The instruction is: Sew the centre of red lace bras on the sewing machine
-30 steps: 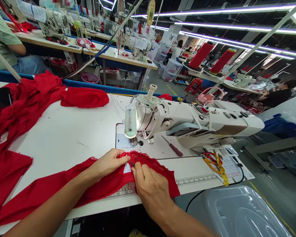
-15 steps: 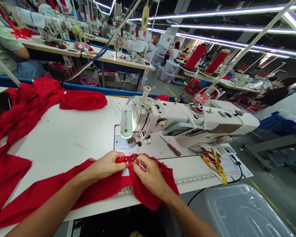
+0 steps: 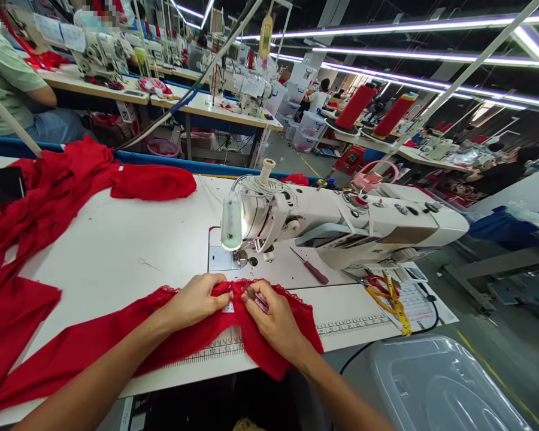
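A red lace-edged garment (image 3: 184, 332) lies along the front of the sewing table. My left hand (image 3: 200, 304) pinches its gathered upper edge, beside a small white label (image 3: 229, 307) partly covered by the fingers. Close on the right, my right hand (image 3: 272, 314) is closed around a small pink-handled tool (image 3: 259, 303) that looks like thread snips. Its metal tip is at the fabric edge, mostly hidden by my fingers. Just beyond both hands is the presser foot of the white sewing machine (image 3: 363, 218).
A brown-handled awl (image 3: 314, 272) lies right of the needle plate. Farther right are orange-handled scissors (image 3: 379, 294) and a yellow tape measure (image 3: 399, 311). Red fabric (image 3: 40, 221) is heaped at left. A clear plastic bin (image 3: 444, 383) stands at lower right. A person in green (image 3: 9, 84) sits beyond.
The tool's metal tip has tilted down, closer to my fingers, and shows less than before. Both hands keep nearly the same place on the red garment.
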